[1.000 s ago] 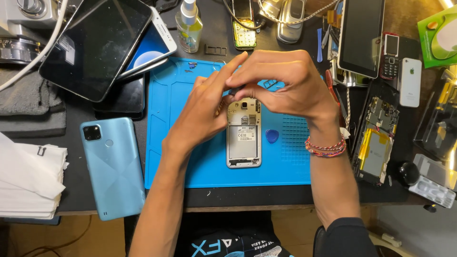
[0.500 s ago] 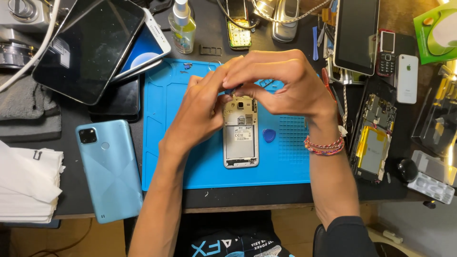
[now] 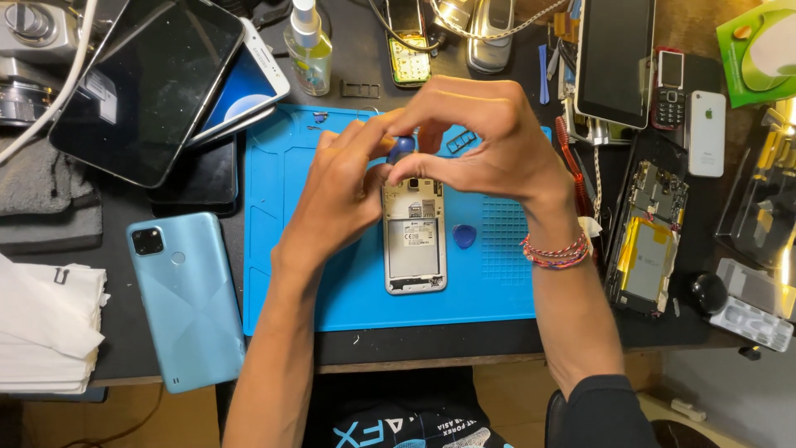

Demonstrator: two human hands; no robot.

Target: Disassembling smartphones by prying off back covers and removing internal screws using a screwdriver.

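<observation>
One dark desk (image 3: pixel 116 348) carries everything, and on it lies one blue work mat (image 3: pixel 332 282), the largest thing under the hands. Two large dark-screened tablets are in view: one tilted at the upper left (image 3: pixel 141 83), one upright at the upper right (image 3: pixel 615 58). One light-blue phone (image 3: pixel 186 299) lies face down left of the mat, well apart from both hands. One stack of white folded cloths (image 3: pixel 46 332) sits at the left edge. One gutted phone with its board and battery showing (image 3: pixel 647 249) lies right of the mat, near the right wrist. One white phone (image 3: pixel 706 133) lies face down at the upper right beside one small keypad phone (image 3: pixel 668 87). One spray bottle (image 3: pixel 308 46) stands above the mat.

One opened phone with its back removed (image 3: pixel 414 245) lies lengthwise on the middle of the mat, its top end under the fingertips and its lower end bare toward the person. The left hand (image 3: pixel 340 199) comes from the lower left, fingers curled, tips touching the phone's top left corner. The right hand (image 3: pixel 489 149) arches over from the right, thumb and fingers pinching a small blue tool (image 3: pixel 401 148) just above the phone's top edge. One blue pick (image 3: pixel 464 236) lies on the mat just beside the phone's right side, below the right hand.
</observation>
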